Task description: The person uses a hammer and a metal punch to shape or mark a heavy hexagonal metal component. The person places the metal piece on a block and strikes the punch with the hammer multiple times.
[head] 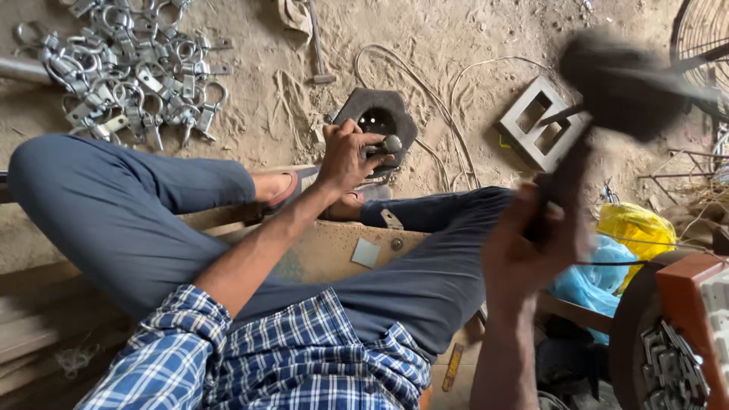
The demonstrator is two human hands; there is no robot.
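Note:
My left hand grips a small metal bolt-like piece and holds it on the edge of a dark octagonal steel block with a round hole, lying on the sandy ground. My right hand is shut on the dark handle of a hammer, raised high at the right; its head is blurred by motion. My legs in blue trousers stretch out on either side of the block, and one foot in a sandal rests next to my left hand.
A heap of shiny metal clamps lies at the top left. A grey square metal frame, loose wires, a yellow bag, a blue bag and an orange-framed wheel stand at the right.

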